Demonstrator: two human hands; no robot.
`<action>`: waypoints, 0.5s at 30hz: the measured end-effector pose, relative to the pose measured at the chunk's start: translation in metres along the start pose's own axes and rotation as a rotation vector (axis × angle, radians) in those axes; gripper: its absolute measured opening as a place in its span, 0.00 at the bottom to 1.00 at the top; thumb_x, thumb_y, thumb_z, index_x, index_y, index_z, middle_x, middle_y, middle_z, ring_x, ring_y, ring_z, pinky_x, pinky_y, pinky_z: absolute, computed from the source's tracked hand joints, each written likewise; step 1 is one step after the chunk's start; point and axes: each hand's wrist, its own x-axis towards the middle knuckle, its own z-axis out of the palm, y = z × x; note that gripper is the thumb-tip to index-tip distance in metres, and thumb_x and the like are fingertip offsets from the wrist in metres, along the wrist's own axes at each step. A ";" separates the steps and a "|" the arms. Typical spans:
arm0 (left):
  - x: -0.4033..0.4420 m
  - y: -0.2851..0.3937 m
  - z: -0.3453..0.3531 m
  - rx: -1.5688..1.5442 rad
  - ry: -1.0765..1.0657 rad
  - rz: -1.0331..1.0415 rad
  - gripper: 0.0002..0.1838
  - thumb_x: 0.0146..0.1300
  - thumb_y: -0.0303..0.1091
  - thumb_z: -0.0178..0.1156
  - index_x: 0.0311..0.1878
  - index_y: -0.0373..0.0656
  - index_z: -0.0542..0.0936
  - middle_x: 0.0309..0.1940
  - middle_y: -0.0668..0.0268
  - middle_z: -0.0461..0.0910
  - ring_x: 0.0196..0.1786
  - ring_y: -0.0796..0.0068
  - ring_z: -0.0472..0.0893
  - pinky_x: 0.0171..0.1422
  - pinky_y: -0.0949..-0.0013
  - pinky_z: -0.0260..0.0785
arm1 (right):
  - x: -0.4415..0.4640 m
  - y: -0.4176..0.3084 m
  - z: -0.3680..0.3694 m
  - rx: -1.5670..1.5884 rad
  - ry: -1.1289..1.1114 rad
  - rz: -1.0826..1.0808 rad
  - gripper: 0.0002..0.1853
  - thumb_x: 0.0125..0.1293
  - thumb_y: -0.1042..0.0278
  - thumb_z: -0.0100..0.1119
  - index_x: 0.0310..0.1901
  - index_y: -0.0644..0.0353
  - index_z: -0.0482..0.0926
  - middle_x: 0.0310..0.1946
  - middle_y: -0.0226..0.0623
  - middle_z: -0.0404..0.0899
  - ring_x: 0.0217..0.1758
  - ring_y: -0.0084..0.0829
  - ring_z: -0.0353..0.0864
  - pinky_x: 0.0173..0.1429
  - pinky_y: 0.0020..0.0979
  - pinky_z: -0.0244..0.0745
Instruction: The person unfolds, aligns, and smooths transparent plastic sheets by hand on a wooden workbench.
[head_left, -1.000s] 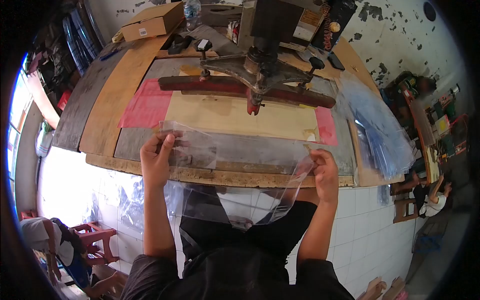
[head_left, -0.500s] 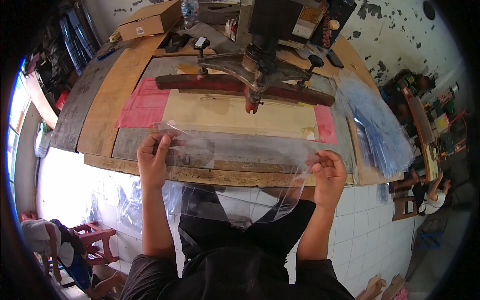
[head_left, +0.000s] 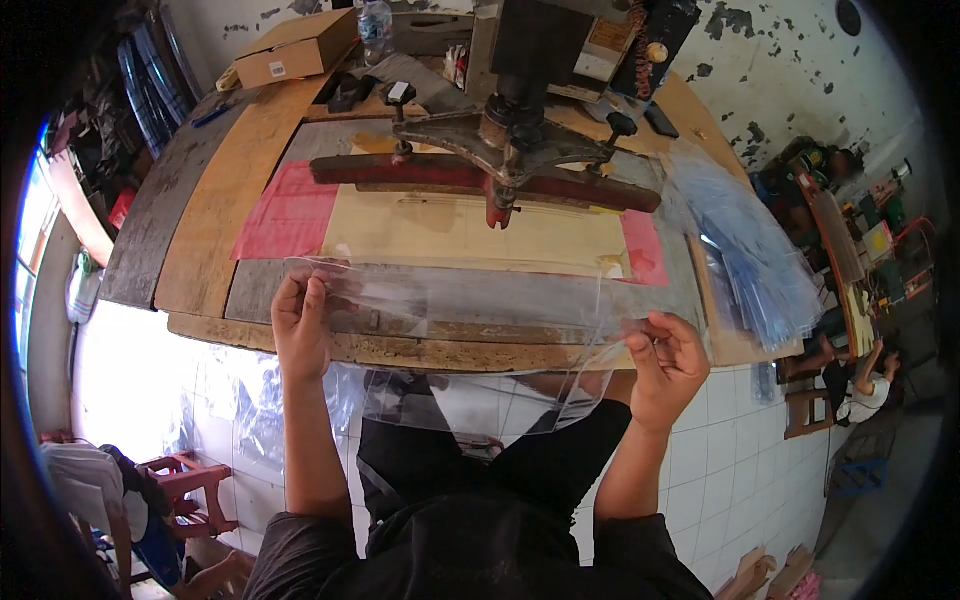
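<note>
A clear plastic sheet [head_left: 480, 300] stretches between my two hands over the table's front edge, its lower part hanging above my lap. My left hand [head_left: 302, 325] pinches its upper left corner. On the other side, my right hand [head_left: 665, 365] grips its right edge between thumb and fingers. Beyond the sheet lies a cream-coloured strip [head_left: 430, 230] with a pink piece at each end. Over that strip stands a press head [head_left: 500, 145] with a long red bar [head_left: 420, 168], not touching my hands.
Clear plastic sheets [head_left: 740, 250] are piled at the table's right. A cardboard box [head_left: 290, 50] and a bottle [head_left: 376, 30] stand at the back. Another person [head_left: 95, 490] is at the lower left beside a red stool [head_left: 195, 485]; one more [head_left: 868, 395] is far right.
My right hand has moved right and slightly down with the sheet's edge. My left hand has shifted slightly left. The hanging part of the sheet sits a little higher.
</note>
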 end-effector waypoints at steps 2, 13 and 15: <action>0.000 0.002 0.003 -0.013 -0.003 0.006 0.11 0.87 0.38 0.58 0.54 0.39 0.80 0.55 0.56 0.88 0.50 0.66 0.91 0.48 0.62 0.83 | -0.002 0.007 0.000 0.025 0.011 -0.030 0.18 0.65 0.80 0.81 0.55 0.69 0.87 0.49 0.40 0.90 0.50 0.25 0.87 0.55 0.25 0.80; -0.002 0.011 0.013 0.148 0.014 -0.012 0.12 0.87 0.37 0.57 0.56 0.39 0.82 0.58 0.60 0.88 0.53 0.71 0.89 0.50 0.65 0.86 | 0.017 0.009 0.002 -0.025 -0.118 0.144 0.11 0.75 0.74 0.73 0.52 0.71 0.87 0.46 0.36 0.87 0.48 0.25 0.87 0.56 0.27 0.80; -0.002 0.013 0.016 0.146 0.007 -0.064 0.11 0.85 0.34 0.59 0.54 0.35 0.83 0.58 0.54 0.88 0.54 0.66 0.91 0.51 0.64 0.88 | 0.019 0.021 -0.006 -0.077 -0.151 0.200 0.10 0.75 0.72 0.73 0.50 0.70 0.88 0.43 0.35 0.87 0.46 0.25 0.87 0.55 0.27 0.80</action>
